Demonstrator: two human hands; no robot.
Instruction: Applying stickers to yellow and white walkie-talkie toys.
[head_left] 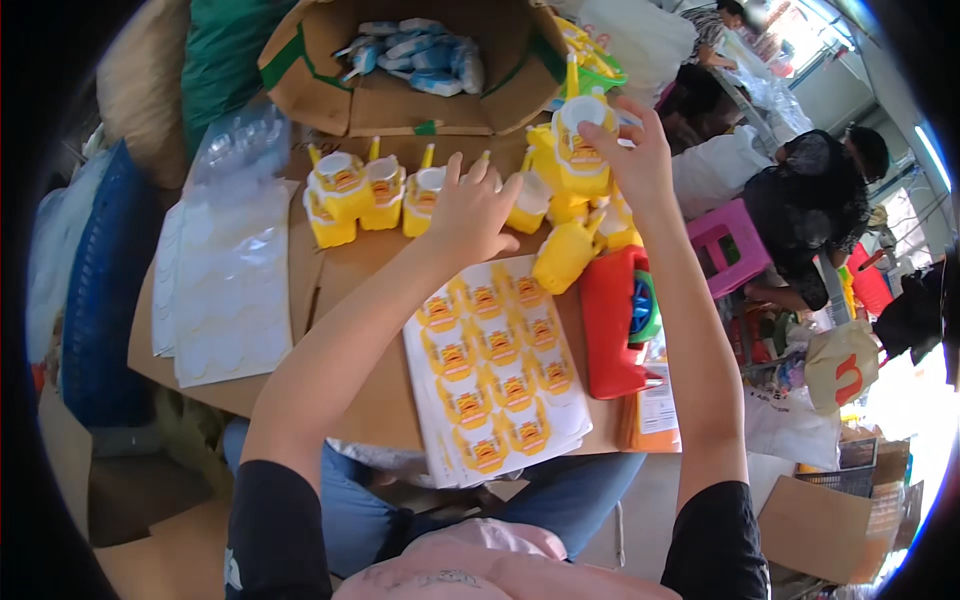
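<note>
A row of small yellow plastic toys with white round tops, printed stickers and thin upright stems stands across the table. My left hand reaches over the row with its fingers spread, its fingertips beside a yellow toy; whether they touch it I cannot tell. At the right end of the row my right hand has thumb and fingers on another yellow toy, above more of the same pieces. One yellow toy lies tilted in front of that pile. Yellow printed stickers cover a stack of sheets below my hands.
Behind the row sits an open cardboard box with blue-white packets. Used clear sticker sheets lie left, near a blue crate. A red plastic toy lies right of the stickers. Two people work beyond a pink stool.
</note>
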